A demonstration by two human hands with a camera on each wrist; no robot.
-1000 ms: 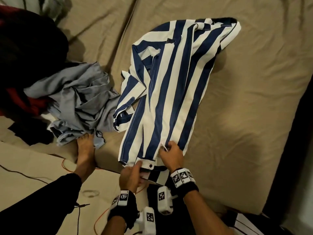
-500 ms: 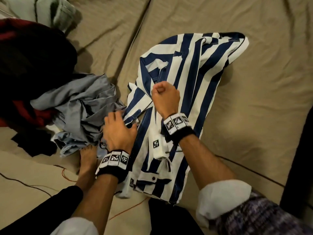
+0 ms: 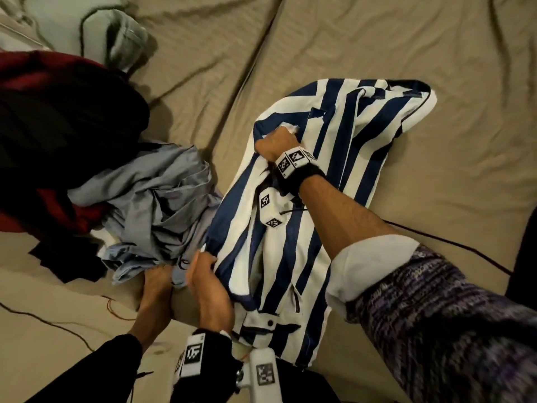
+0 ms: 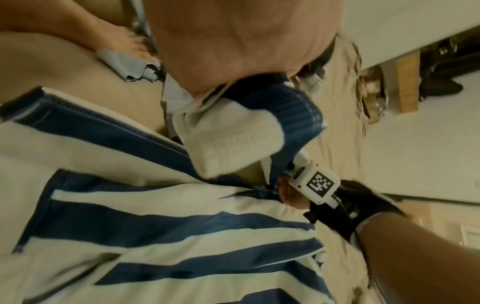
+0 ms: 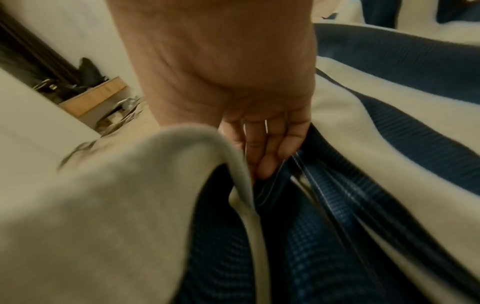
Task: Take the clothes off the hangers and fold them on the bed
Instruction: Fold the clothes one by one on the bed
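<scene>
your right fingers (image 5: 262,144) are curled into a fold of the blue-and-white striped garment (image 3: 334,170), pinching a blue seamed edge against the palm; in the head view your right hand (image 3: 277,144) sits as a fist on the upper left part of the cloth, gripping it near a dark blue border. your left hand (image 3: 210,282) is closed on the garment's left edge lower down, fingers wrapped around the fabric at the near side of the bed; in the left wrist view a bunched white and blue fold bulges out from under the palm (image 4: 233,41).

the striped garment lies spread on the tan bed sheet (image 3: 436,82), its far end reaching toward the upper right, its near end with a button tab (image 3: 266,322) hanging at the bed's edge between your arms. both wrists wear black bands with white tag-marked blocks.

just left of the garment, touching its edge, is a crumpled grey-blue shirt (image 3: 151,199). beyond that sits a heap of dark red and black clothes (image 3: 58,126). a bare foot (image 3: 155,289) rests beside your left hand, by the grey-blue shirt's lower edge. a dark cable (image 3: 453,245) runs across the sheet to the right of your right forearm.
</scene>
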